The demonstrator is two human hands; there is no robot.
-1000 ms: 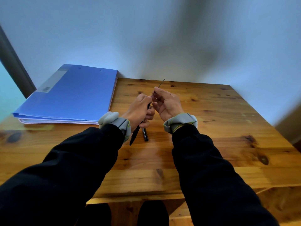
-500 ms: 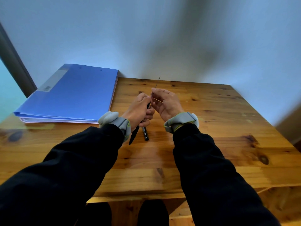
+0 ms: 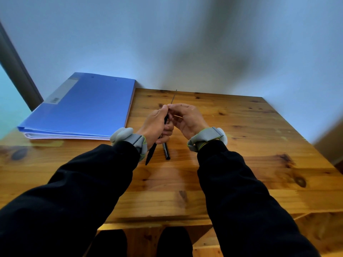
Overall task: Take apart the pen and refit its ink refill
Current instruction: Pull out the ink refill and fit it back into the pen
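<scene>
Two hands meet above the middle of a knotty, varnished pine worktop, both emerging from black sleeves with grey wrist straps. Left hand is curled around a slim black pen barrel, whose pointed lower end projects below the wrist, angled down toward the worktop and toward the person. Right hand has thumb and forefinger pressed together on a thin dark ink refill; its remaining fingers are loosely bent. The refill rises from the pinch point, tilted slightly right, with its free end pointing toward the far edge of the worktop. The fingertips of both hands touch at the spot where the refill meets the top of the barrel; whether the refill sits inside the barrel there cannot be told, as the fingers cover the joint. A second short black pen part lies flat on the worktop directly below the hands, just beside the barrel's lower end. A blue plastic document folder lies closed at the far left corner, well apart from the hands. A pale blue wall stands behind.
</scene>
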